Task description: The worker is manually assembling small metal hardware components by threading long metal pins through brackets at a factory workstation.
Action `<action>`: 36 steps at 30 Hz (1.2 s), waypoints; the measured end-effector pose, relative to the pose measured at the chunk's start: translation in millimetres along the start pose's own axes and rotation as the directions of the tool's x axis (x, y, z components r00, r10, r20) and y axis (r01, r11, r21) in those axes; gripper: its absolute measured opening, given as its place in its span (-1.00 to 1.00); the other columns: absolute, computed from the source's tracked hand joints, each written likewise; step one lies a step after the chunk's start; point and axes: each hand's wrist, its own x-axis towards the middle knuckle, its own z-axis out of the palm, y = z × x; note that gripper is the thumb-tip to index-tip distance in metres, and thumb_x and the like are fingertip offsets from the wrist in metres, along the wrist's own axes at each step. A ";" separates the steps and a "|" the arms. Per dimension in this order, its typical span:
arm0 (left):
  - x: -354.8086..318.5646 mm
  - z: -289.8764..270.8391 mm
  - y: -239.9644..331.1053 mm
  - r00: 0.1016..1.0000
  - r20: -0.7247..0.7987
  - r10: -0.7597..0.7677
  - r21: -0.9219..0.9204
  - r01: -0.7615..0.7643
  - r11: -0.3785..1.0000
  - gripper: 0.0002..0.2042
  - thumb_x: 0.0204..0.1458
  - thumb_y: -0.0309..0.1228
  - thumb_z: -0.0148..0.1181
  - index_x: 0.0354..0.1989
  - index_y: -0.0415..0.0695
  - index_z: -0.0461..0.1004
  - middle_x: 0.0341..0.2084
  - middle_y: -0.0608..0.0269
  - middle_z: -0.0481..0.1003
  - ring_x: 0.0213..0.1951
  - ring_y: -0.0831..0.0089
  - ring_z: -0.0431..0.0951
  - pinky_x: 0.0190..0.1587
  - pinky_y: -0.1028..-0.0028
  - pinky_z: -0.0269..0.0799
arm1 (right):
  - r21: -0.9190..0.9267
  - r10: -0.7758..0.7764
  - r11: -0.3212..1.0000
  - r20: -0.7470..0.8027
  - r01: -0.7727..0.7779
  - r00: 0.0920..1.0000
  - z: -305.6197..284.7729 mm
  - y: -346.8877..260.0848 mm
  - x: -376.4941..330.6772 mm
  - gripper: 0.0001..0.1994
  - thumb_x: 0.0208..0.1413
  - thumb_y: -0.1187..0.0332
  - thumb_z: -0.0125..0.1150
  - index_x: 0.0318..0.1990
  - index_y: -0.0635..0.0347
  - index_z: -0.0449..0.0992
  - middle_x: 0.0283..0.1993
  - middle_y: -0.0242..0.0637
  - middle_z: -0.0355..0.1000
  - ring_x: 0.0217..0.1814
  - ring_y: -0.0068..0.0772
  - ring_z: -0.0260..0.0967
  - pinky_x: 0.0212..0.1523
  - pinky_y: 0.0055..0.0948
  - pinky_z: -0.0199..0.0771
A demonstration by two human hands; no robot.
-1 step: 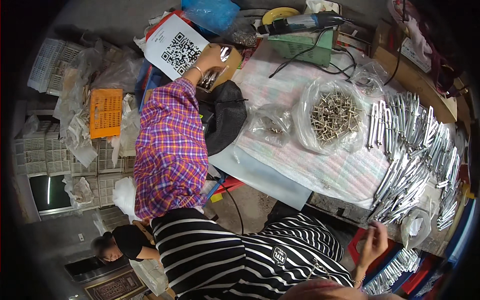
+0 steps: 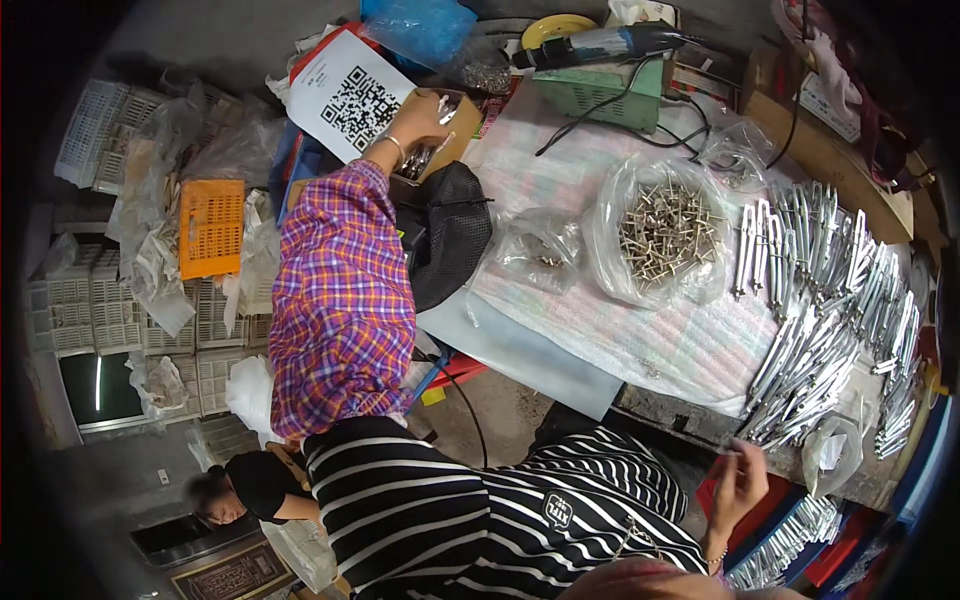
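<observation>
My left hand (image 2: 422, 118) reaches over an open cardboard box (image 2: 465, 125) at the far left of the table, fingers bent around a small shiny metal piece (image 2: 446, 109). More shiny metal pieces (image 2: 418, 160) lie in the box beneath it. At the near right, beyond the table's front edge, my right hand (image 2: 738, 487) is raised with fingertips pinched together. Whatever sits at those fingertips is too small to name. Closest to this hand on the table is a heap of long silver metal clips or arms (image 2: 805, 370).
A clear plastic bag of small metal T-shaped fasteners (image 2: 668, 232) stands mid-table, beside a smaller bag (image 2: 543, 248). A black mesh bag (image 2: 455, 235) lies by my left sleeve. Behind are a green metal box (image 2: 605, 95) and a corded tool (image 2: 600, 45). A person (image 2: 260, 487) bends at lower left.
My left hand has dipped slightly, and the shiny piece at its fingers shows a narrower side. My right hand has shifted a little left, its fingers closer together.
</observation>
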 end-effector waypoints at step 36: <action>-67.7 -151.2 121.4 0.956 0.250 -0.151 -0.840 0.292 0.458 -0.74 -0.17 -0.64 0.13 -0.22 -0.36 0.46 -0.54 0.18 0.52 -0.53 0.53 0.51 -0.46 0.60 0.43 | 0.400 0.138 0.880 0.296 -0.254 0.945 29.4 -23.0 -16.4 -0.82 -0.01 0.59 0.05 -0.22 0.34 0.48 -0.29 -0.37 0.45 -0.45 -0.69 0.28 -0.46 -0.72 0.25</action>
